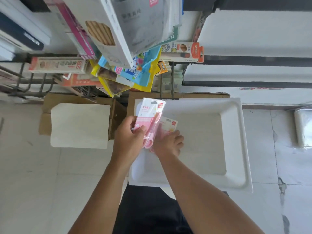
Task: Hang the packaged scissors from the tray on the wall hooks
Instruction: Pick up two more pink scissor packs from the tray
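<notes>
A white tray (234, 125) rests on a cardboard box below me. My left hand (128, 135) grips a pack of pink scissors (148, 115) by its lower part, holding it tilted above the tray's left side. A second pack of pink scissors (168, 124) lies in the tray, and my right hand (170, 142) rests on its lower end, fingers curled over it. Black wall hooks (172, 78) stick out from the wall just above the tray's far edge.
Stationery packs (128, 71) hang in a crowded bunch from hooks at upper centre. A white lid (79, 125) lies on a cardboard box (45, 119) to the left. White slat wall panels (253, 39) fill the upper right. Tiled floor surrounds the boxes.
</notes>
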Demonstrator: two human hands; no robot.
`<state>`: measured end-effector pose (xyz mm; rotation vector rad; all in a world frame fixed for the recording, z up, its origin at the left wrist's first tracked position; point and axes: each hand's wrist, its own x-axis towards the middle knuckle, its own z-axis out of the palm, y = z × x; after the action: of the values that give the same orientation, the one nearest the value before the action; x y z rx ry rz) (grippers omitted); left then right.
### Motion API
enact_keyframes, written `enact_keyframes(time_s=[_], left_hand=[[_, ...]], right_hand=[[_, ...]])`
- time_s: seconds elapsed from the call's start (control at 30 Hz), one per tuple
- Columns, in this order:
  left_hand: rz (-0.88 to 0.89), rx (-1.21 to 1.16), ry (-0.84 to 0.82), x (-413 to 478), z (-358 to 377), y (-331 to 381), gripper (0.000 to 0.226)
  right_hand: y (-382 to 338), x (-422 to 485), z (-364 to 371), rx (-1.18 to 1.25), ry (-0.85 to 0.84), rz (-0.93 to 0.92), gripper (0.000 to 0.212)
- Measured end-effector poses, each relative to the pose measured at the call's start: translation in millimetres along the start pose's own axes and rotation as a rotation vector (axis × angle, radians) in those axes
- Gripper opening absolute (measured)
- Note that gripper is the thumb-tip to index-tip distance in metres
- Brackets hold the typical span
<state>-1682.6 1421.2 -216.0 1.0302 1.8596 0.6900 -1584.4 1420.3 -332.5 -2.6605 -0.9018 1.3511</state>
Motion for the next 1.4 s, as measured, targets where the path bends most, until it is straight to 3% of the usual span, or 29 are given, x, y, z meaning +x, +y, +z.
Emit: enact_keyframes(time_s=[0.13,0.33,0.47,0.67,0.87,1.1,1.2,1.27,1.4], left_hand=[[-0.032,0.011,0.004,3.3,-14.8,-5.1,0.011],[-0.068,-0.034,0.000,5.9,-18.6,-8.3,0.011],[-0.068,-0.058,-0.030,4.2,-14.3,-6.8,0.013],[-0.064,-0.073,-0.041,1.7,-11.5,-5.5,0.010],[-0.095,-0.116,-0.054,-0.4,-8.8,-5.2,0.016],[-0.126,-0.188,-0.108,-14.8,-17.9,10.6,0.020],[-0.086,-0.221,-0.171,-25.2,-23.5,23.2,0.019],[-0.047,-0.261,-0.212,-29.9,-27.9,34.0,0.024],[0.026,-0.318,-0.264,-36.0,-37.1,59.9,0.028]], right_hand=[[2.5,1.6,13.2,-0.193,0.054,-0.019,0.075],[8.5,13.3,1.3,-0.297,0.105,0.001,0.069],[20.8,20.4,-10.7,-0.354,0.161,-0.114,0.059],[38.7,26.4,-28.9,-0.316,0.175,-0.118,0.073],[42.9,28.7,-37.7,-0.147,0.190,-0.105,0.054],[28.5,-6.6,-98.0,0.259,0.016,-0.172,0.016],[23.5,-33.5,-132.3,0.516,-0.030,-0.219,0.021],[22.8,-47.2,-152.4,0.607,-0.042,-0.240,0.011],[18.9,-78.2,-191.9,0.755,-0.016,-0.316,0.027]])
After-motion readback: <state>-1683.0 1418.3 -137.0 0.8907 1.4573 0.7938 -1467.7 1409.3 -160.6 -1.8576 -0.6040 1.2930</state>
